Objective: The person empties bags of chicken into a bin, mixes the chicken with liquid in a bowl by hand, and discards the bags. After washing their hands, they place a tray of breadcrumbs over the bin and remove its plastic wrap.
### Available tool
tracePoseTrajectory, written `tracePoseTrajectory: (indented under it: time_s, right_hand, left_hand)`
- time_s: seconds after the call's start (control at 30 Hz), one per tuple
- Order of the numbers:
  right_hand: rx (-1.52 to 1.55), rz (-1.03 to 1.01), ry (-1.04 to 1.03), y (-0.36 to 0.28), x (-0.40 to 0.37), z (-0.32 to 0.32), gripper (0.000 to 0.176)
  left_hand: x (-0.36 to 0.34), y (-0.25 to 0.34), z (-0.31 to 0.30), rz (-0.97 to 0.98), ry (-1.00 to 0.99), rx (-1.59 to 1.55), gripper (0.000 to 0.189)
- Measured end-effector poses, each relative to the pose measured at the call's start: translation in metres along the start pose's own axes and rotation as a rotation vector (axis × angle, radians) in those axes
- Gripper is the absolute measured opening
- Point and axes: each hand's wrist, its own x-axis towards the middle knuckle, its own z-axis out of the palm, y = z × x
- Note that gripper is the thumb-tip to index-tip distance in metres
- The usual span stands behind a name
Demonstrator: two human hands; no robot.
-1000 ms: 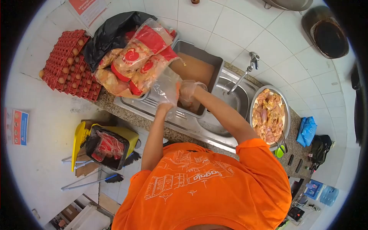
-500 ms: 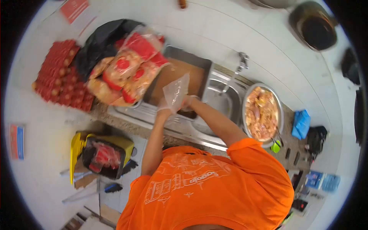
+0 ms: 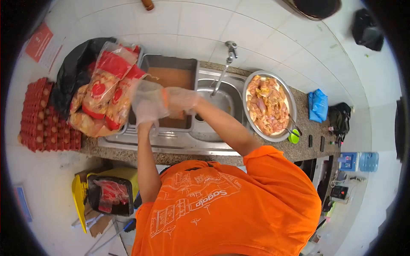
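The left hand (image 3: 147, 116) is reaching over the lower left part of the grey tub (image 3: 173, 63), left of the frame's centre, with clear plastic (image 3: 147, 97) lying about it. The right hand (image 3: 181, 100), covered in clear film, is working just beside it. Motion is blurring both; whether either is closed on the plastic or only touching it, I cannot tell. A small orange patch (image 3: 165, 97) is showing between the hands, too blurred to identify.

Half a second earlier the plastic was standing upright as a pointed sheet above the hands; now it is spreading leftward, towards the bagged chicken packs (image 3: 100, 87) at the upper left. The hands are remaining over the tub, which is holding brownish liquid (image 3: 177, 77). The view itself is sitting differently: the tub, sink (image 3: 226, 100) and bowl (image 3: 292, 100) are all appearing farther left than before.

Relative to one another, the surroundings are showing no evident change. Egg trays (image 3: 36, 115) are standing stacked at the far left, and the bowl of chicken pieces (image 3: 267, 104) is resting on the desk (image 3: 316, 127) right of centre, beside a green cup (image 3: 294, 136).
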Motion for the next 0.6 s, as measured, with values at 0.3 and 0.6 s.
tracePoseTrajectory:
  time_s: [0.3, 0.6]
  right_hand:
    - [0.755, 0.059, 0.625, 0.049, 0.008, 0.049, 0.010]
    - [0.791, 0.451, 0.956, 0.045, -0.153, -0.036, 0.010]
  left_hand:
    - [-0.004, -0.015, 0.023, -0.040, 0.159, -0.397, 0.035]
    - [-0.029, -0.038, 0.030, -0.199, 0.021, -0.525, 0.033]
